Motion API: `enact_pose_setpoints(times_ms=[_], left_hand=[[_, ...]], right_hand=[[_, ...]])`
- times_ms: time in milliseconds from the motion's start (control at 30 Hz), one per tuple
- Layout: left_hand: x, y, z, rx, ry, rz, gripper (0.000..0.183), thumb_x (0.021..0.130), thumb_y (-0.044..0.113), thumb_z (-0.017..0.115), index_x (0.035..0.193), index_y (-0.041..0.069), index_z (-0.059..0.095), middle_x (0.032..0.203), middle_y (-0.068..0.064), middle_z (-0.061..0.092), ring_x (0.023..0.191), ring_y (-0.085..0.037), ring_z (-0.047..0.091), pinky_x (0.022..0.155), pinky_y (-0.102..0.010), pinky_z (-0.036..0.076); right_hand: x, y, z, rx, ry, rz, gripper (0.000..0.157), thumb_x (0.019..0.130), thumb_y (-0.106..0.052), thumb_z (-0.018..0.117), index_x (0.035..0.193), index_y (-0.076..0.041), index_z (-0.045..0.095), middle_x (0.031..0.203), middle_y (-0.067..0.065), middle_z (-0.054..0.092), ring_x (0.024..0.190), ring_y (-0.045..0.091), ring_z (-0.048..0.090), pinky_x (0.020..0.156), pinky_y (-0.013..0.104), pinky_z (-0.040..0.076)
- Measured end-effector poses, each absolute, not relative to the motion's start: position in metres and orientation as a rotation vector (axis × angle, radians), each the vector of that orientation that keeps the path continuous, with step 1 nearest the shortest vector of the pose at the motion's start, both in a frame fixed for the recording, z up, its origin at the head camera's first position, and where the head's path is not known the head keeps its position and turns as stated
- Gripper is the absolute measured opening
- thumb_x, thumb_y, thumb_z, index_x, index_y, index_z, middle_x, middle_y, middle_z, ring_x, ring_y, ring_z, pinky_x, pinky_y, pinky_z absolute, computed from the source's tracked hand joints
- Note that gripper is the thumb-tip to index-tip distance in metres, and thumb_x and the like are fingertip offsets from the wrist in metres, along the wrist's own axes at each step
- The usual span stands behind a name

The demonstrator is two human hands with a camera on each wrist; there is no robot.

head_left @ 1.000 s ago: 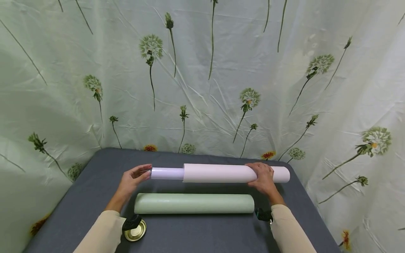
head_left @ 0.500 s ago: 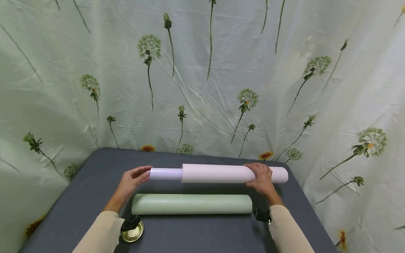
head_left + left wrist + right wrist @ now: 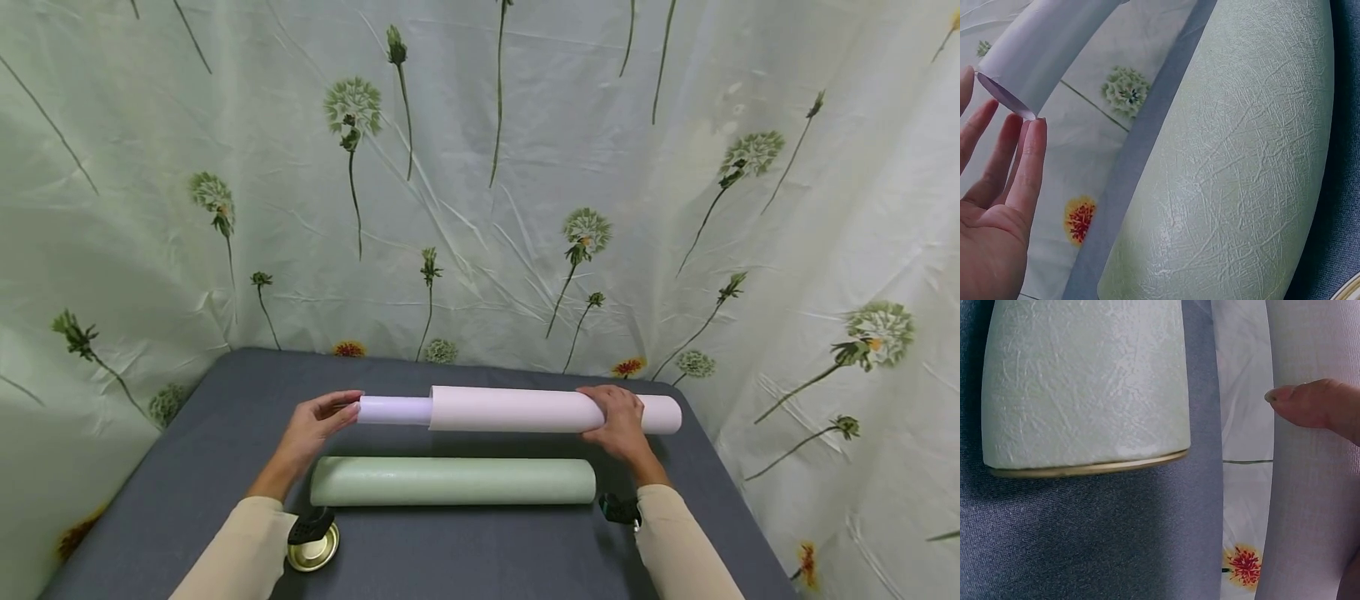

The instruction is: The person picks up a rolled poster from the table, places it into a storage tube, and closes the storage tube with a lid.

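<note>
A pale pink roll of paper (image 3: 510, 409) is held crosswise above the far part of the table. From its left end sticks out a narrower lilac roll (image 3: 393, 410), thin-walled and hollow at its end in the left wrist view. My left hand (image 3: 313, 425) touches that end's rim with extended fingertips. Around the pink roll's right part, my right hand (image 3: 621, 421) grips from above; its thumb (image 3: 1310, 403) lies along the surface in the right wrist view. Nearer me, a pale green textured tube (image 3: 453, 482) with a gold rim lies on its side.
A round gold lid (image 3: 313, 552) lies near my left wrist, partly covered by the black wrist camera (image 3: 311, 527). Dark grey cloth (image 3: 465, 550) covers the table. Behind it hangs a pale curtain (image 3: 480, 208) printed with dandelions.
The lilac roll sticks out slightly less from the pink roll. My left fingertips stay at its end, and my right hand keeps its grip.
</note>
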State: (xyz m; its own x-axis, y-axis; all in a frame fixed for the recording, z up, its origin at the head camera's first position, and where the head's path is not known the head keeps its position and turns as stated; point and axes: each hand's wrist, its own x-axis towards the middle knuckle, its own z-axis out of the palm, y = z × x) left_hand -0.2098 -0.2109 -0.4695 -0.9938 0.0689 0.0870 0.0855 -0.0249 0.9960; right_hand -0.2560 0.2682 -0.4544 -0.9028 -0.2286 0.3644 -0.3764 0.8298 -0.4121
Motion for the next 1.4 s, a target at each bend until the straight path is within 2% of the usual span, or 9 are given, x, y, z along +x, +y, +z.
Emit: enact_pose_setpoints(times_ms=[133, 367, 700, 1033, 1167, 1367, 1400], left_hand=[[-0.211, -0.208, -0.470, -0.157, -2.218, -2.202, 0.047, 0.094, 0.011, 0.063, 0.130, -0.017, 0.048, 0.103, 0.012, 0.063, 0.092, 0.000, 0.062, 0.085, -0.023, 0.052], [-0.215, -0.196, -0.470, -0.156, -2.216, -2.225, 0.048, 0.094, 0.013, 0.064, 0.129, -0.016, 0.049, 0.105, 0.009, 0.063, 0.092, -0.001, 0.063, 0.083, -0.020, 0.051], [-0.215, -0.188, -0.468, -0.149, -2.263, -2.198, 0.046, 0.093, 0.014, 0.065, 0.130, -0.012, 0.052, 0.119, -0.011, 0.061, 0.094, -0.002, 0.062, 0.086, -0.022, 0.051], [-0.219, -0.175, -0.465, -0.176, -2.293, -2.158, 0.045, 0.091, 0.015, 0.068, 0.128, -0.009, 0.056, 0.126, -0.021, 0.058, 0.098, -0.001, 0.060, 0.084, -0.022, 0.051], [-0.220, -0.172, -0.465, -0.163, -2.308, -2.157, 0.045, 0.090, 0.015, 0.068, 0.128, -0.008, 0.057, 0.127, -0.023, 0.058, 0.099, -0.002, 0.060, 0.087, -0.027, 0.051], [-0.222, -0.164, -0.464, -0.175, -2.310, -2.162, 0.044, 0.090, 0.014, 0.068, 0.127, -0.008, 0.057, 0.125, -0.022, 0.059, 0.102, -0.009, 0.060, 0.095, -0.044, 0.047], [-0.222, -0.163, -0.465, -0.176, -2.307, -2.168, 0.044, 0.091, 0.013, 0.068, 0.127, -0.008, 0.057, 0.125, -0.022, 0.059, 0.102, -0.009, 0.060, 0.095, -0.042, 0.048]], right_hand=[[-0.256, 0.268, -0.452, 0.479, -2.709, 0.680, 0.067, 0.056, -0.002, 0.090, 0.118, -0.006, 0.065, 0.116, 0.020, 0.059, 0.114, 0.044, 0.045, 0.094, 0.062, 0.023], [-0.255, 0.271, -0.445, 0.448, -2.714, 0.664, 0.067, 0.056, -0.001, 0.090, 0.118, -0.006, 0.066, 0.116, 0.020, 0.060, 0.115, 0.044, 0.044, 0.095, 0.062, 0.023], [-0.257, 0.267, -0.447, 0.488, -2.699, 0.699, 0.067, 0.055, -0.003, 0.090, 0.118, -0.007, 0.066, 0.115, 0.020, 0.061, 0.114, 0.044, 0.044, 0.096, 0.062, 0.022], [-0.255, 0.266, -0.446, 0.451, -2.710, 0.703, 0.067, 0.056, -0.002, 0.090, 0.119, -0.007, 0.065, 0.116, 0.020, 0.060, 0.116, 0.044, 0.044, 0.096, 0.061, 0.022], [-0.255, 0.266, -0.448, 0.450, -2.713, 0.704, 0.067, 0.057, -0.002, 0.090, 0.119, -0.007, 0.065, 0.116, 0.020, 0.060, 0.116, 0.044, 0.043, 0.096, 0.061, 0.022], [-0.256, 0.265, -0.446, 0.462, -2.702, 0.692, 0.068, 0.056, -0.004, 0.090, 0.119, -0.007, 0.065, 0.117, 0.021, 0.060, 0.116, 0.044, 0.043, 0.097, 0.062, 0.021], [-0.256, 0.265, -0.446, 0.461, -2.703, 0.690, 0.068, 0.056, -0.004, 0.090, 0.119, -0.007, 0.065, 0.117, 0.021, 0.060, 0.116, 0.044, 0.043, 0.097, 0.062, 0.021]])
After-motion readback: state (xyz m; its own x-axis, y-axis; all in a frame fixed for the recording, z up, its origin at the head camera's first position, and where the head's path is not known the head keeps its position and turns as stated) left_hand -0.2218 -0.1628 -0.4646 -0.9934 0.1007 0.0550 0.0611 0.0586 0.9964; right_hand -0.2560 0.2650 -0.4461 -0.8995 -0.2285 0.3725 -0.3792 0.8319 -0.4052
